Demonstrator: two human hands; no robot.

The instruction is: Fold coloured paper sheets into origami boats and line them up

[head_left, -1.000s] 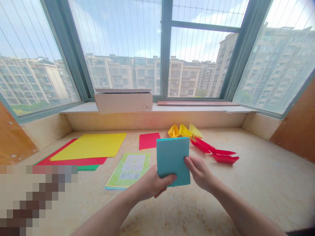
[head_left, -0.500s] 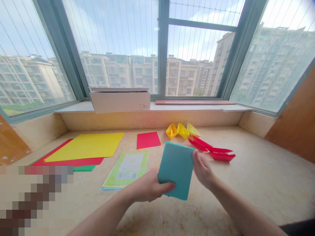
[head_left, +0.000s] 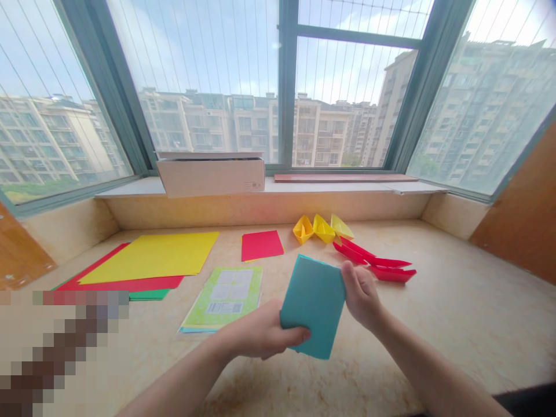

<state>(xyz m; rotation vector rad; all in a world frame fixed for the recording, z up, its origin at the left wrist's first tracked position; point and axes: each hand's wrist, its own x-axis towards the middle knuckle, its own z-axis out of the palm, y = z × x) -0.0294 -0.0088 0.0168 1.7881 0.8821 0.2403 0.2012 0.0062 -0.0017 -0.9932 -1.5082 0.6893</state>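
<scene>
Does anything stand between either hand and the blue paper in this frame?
Nothing visible does: the left hand holds the blue paper at its lower left, and the right hand touches its upper right corner.

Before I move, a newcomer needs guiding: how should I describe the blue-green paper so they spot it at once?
Below the windows is a marbled countertop. Over its middle, nearer the viewer than the red paper boats, the left hand and right hand hold the blue-green paper. Unlike the small red sheet and large yellow sheet, which lie flat, it is held up.

Blue paper — in left hand
</scene>
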